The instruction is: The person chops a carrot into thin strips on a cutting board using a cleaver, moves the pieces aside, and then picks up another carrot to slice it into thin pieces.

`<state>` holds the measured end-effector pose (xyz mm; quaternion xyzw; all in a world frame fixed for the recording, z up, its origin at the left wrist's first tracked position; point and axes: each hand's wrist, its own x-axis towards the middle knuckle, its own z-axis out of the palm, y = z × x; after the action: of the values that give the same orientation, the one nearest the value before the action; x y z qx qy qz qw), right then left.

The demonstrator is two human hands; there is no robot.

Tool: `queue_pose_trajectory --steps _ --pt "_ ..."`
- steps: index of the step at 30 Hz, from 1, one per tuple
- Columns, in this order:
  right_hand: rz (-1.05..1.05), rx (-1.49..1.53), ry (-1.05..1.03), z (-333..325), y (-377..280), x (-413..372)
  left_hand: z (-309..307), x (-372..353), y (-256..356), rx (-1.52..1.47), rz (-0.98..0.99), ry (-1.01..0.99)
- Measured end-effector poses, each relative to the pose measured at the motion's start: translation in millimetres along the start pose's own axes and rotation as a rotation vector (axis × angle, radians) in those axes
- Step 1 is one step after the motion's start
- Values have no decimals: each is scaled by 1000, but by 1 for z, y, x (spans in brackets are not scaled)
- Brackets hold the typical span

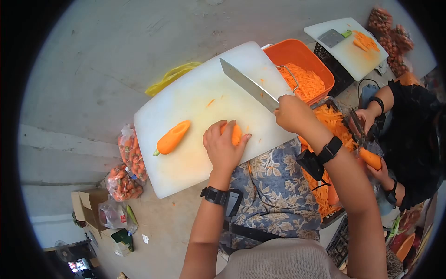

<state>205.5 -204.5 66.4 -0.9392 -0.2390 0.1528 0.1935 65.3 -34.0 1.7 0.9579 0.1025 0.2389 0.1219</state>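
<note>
My left hand (pixel 222 143) presses down over a cut carrot piece (pixel 236 134) on the white cutting board (pixel 204 100), its fingers curled on top and the thumb along the near side. Part of that piece is hidden under the fingers. With my right hand (pixel 292 113) I grip the handle of a broad kitchen knife (pixel 248 84), whose blade points up and to the left over the board's right side. A larger carrot portion (pixel 172 137) with a green stem end lies on the board left of my left hand. A few orange shreds are scattered nearby.
An orange bucket (pixel 304 49) of shredded carrot stands beyond the board's right corner. A co-worker's hand (pixel 382 173) holds a carrot over a crate of carrot strips (pixel 332 123). Bagged carrots (pixel 123 182) sit on the left. Another board (pixel 364 58) carries a cleaver.
</note>
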Motion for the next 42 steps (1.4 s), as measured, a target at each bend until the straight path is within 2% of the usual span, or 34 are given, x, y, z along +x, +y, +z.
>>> queue_pose_trajectory --steps 12,14,19,22,24,27,29,31,33,34,36,40,42 --pt "25 35 -57 1 -2 -1 -4 -8 -6 -93 -28 -3" --pt "26 33 -3 1 -3 1 -6 -8 -5 -95 -35 -18" --pt "26 52 -12 2 -2 4 -18 -7 -3 -64 -3 -16" --pt "19 38 -24 6 -3 2 -25 -18 -17 -86 27 54" --pt "5 9 -22 4 -2 3 -29 -28 -22 -317 -50 35" --pt "33 32 6 3 -1 5 -39 -41 -24 -254 26 148" --pt "104 131 -83 -4 -2 6 -42 -60 -18 -277 -39 200" --pt "65 85 -35 1 -2 4 -44 -77 -7 -300 -106 260" --pt "28 42 19 4 -4 4 -44 -88 7 -406 6 -146" --pt "15 16 27 6 -5 4 -41 -89 13 -405 3 -144" --pt "0 -13 31 8 -9 2 -32 -87 23 -183 250 -379" --pt "-8 -61 47 11 -11 1 -12 -82 36 -8 261 -319" --pt "-35 -87 59 14 -10 2 5 -84 40 280 303 -329"
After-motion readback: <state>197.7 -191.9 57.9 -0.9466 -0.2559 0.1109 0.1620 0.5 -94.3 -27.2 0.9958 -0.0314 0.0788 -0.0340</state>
